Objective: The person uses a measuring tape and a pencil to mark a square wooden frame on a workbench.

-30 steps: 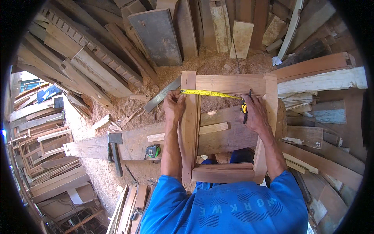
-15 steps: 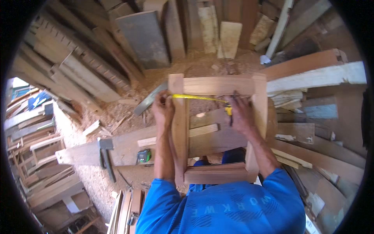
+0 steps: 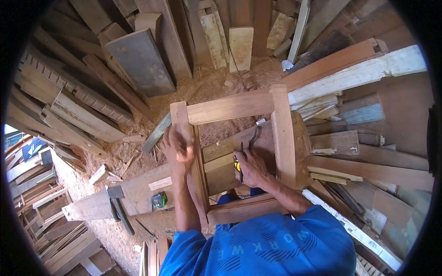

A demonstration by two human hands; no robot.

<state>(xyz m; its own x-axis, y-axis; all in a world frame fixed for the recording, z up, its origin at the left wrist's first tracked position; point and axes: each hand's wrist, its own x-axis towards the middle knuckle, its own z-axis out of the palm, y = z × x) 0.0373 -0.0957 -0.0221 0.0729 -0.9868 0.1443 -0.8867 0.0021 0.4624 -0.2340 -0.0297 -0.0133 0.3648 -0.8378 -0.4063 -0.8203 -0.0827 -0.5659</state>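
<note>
A rectangular wooden frame (image 3: 230, 106) stands in front of my body, with its inside open. My left hand (image 3: 178, 152) is wrapped over the frame's left side piece, with the thumb toward the opening. Over the opening, my right hand (image 3: 252, 169) is closed around a yellow and black tape measure (image 3: 237, 164), partly hidden by my fingers. No blade shows out of it. Just past my right fingers is a thin dark shape (image 3: 254, 137) that I cannot make out.
Beneath the frame runs a long plank (image 3: 133, 198) with an axe-like tool (image 3: 117, 202) and a green and black tape measure (image 3: 159, 199). Boards (image 3: 140, 62) lean at the back. More timber (image 3: 359, 76) is stacked on the right, and sawdust covers the ground (image 3: 202, 89).
The yellow blade stretched across the frame's top is now out of sight. My right hand has come down and left with the tape measure; my left hand has slid down the side piece.
</note>
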